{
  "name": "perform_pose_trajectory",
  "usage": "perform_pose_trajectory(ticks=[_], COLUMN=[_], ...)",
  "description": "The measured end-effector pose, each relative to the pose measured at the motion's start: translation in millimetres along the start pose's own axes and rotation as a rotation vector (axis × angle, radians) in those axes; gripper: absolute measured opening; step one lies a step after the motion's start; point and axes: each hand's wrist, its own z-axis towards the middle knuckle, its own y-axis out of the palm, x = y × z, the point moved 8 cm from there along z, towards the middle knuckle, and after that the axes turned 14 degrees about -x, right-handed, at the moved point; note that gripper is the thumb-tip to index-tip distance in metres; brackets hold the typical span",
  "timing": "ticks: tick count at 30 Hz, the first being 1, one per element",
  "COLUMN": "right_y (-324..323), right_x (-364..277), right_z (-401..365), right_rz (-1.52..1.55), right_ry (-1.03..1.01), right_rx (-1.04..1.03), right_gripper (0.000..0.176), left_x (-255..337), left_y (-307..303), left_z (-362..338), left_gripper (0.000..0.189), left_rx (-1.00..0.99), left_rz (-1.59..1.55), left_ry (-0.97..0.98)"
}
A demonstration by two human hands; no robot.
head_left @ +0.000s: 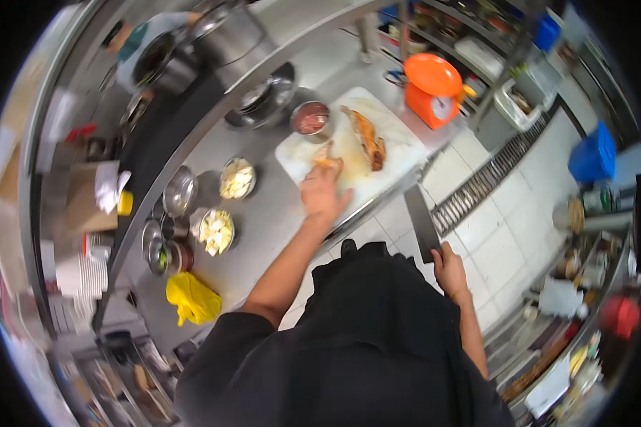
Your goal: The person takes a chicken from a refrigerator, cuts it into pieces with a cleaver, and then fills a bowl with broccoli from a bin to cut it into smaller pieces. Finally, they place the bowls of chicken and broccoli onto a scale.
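My left hand (323, 193) rests at the near left part of the white cutting board (395, 139), its fingers touching a small piece of browned meat (326, 158). Away from the board, over the floor, my right hand (450, 272) grips the handle of a cleaver (422, 224), whose wide dark blade points forward. A larger roasted piece of meat (365, 139) lies on the board to the right of my left hand. Behind that hand, a metal bowl (311, 119) of reddish chopped food stands at the board's far left.
An orange scale (433, 92) stands right of the board. Left are bowls of pale chunks (237, 178) (216, 231), a yellow bag (193, 297) and a shelf (214, 117). A person (146, 44) is beyond the shelf. A drain grate (488, 174) crosses the floor.
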Motion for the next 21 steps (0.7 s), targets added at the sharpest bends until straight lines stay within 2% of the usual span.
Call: perform_pose_trajectory(ticks=[2,4,7,8,9,10,13,16,19,21], right_y=[-6.7,-11.9,-30.5,-26.9,-31.7,-35.3,-37.8,-35.4,-37.7,-39.4], right_x=[3.3,15.1,-8.8,15.1,6.8,10.1,26.4,52.9,44.0,30.9], right_z=[1.5,4.8,-9.1,-4.4,-13.1,-15.5,-24.5,-24.1,-20.3,-9.5], right_rz=[0.012,0.039,0.121,0.051,0.141,0.139,0.151,0.232,0.315,0.343], right_ry=[0.024,0.037,0.152,-0.028,0.09,0.054,0.028,0.082,0.125,0.117], right_rx=[-0.011,0.001,-0.057,0.053,-0.004,0.012,0.054,0.075,0.05,0.032], right_gripper=[0.023,0.024,0.026,0.028,0.027,0.027,0.026,0.025,0.025,0.023], left_x=[35.0,64.4,71.1,68.6,68.0,68.6,56.3,46.1,29.8,12.2], left_y=[4.5,5.3,36.5,44.4,52.8,61.5,49.5,80.4,93.8,67.7], left_z=[25.1,61.3,104.0,113.6,120.4,128.1,119.6,135.6,124.9,121.9], left_gripper=[0.089,0.097,0.1,0.101,0.101,0.102,0.092,0.084,0.08,0.076], left_rx=[0.162,0.022,-0.123,-0.091,-0.066,-0.045,-0.135,-0.496,-0.668,-0.49], left_rz=[-0.094,-0.428,-0.582,-0.567,-0.549,-0.527,-0.895,-1.64,-1.867,-1.33], left_ry=[0.037,-0.068,-0.282,-0.291,-0.294,-0.29,-0.153,0.174,0.219,0.092])
